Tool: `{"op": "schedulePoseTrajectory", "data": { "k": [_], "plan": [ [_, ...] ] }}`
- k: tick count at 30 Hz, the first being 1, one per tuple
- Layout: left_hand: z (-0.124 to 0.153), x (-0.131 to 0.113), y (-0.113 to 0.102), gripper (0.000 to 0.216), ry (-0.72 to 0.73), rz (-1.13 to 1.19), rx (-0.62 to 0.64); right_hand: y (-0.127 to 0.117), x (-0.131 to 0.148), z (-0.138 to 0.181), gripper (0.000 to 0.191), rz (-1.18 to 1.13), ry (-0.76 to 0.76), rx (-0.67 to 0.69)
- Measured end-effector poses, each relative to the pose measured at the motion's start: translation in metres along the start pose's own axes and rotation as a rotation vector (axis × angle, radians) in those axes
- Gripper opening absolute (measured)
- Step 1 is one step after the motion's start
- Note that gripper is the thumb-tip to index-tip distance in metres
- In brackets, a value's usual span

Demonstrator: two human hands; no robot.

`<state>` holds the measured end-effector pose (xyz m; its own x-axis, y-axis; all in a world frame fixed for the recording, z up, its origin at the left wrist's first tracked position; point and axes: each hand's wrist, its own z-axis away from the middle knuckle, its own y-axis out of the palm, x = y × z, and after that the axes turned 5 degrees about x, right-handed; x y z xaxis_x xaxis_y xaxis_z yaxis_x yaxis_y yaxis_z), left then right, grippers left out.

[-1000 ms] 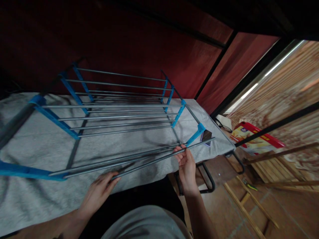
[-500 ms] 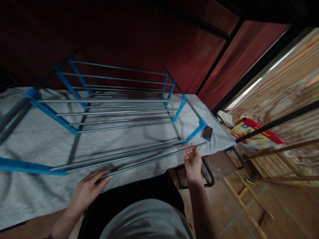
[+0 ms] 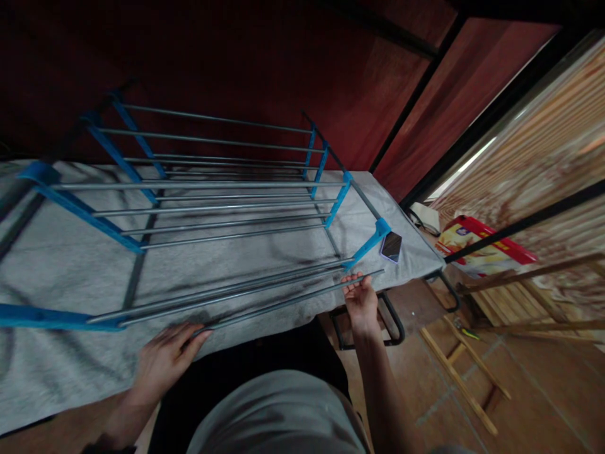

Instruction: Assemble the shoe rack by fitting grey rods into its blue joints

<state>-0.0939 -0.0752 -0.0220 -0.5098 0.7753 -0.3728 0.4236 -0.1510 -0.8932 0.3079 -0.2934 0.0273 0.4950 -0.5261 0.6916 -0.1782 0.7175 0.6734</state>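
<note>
Before the rack [image 3: 203, 185], the left hand [image 3: 167, 359], palm down, pinches one end of a grey rod [image 3: 283, 305]; the right hand [image 3: 362, 301], palm up, grips near its other end. Lettering on the box [image 3: 482, 246] right of the rack is unreadable. The desk [image 3: 418, 251] extends past the rack's right side.

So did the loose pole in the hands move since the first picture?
Yes, left and toward the person. The loose pole's right tip reached across the phone before; now it stops short, near the phone's closest left corner.
</note>
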Motion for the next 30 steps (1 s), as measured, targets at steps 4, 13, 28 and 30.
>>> {"op": "schedulePoseTrajectory", "data": {
  "k": [4, 13, 28, 30],
  "plan": [
    [0.001, -0.003, 0.002, 0.059, -0.014, -0.015, 0.032, 0.002, 0.003, -0.002, 0.028, -0.026, 0.012, -0.057],
    [-0.005, -0.004, -0.007, 0.062, -0.118, 0.024, 0.107, 0.016, -0.008, 0.015, 0.022, 0.188, -0.008, 0.038],
    [-0.007, -0.005, -0.016, 0.054, -0.091, -0.026, 0.158, 0.013, -0.015, 0.021, 0.021, 0.199, 0.048, 0.039],
    [-0.007, -0.006, -0.016, 0.050, -0.056, -0.011, 0.153, 0.008, -0.015, 0.020, 0.018, 0.208, 0.043, 0.018]
  ]
}}
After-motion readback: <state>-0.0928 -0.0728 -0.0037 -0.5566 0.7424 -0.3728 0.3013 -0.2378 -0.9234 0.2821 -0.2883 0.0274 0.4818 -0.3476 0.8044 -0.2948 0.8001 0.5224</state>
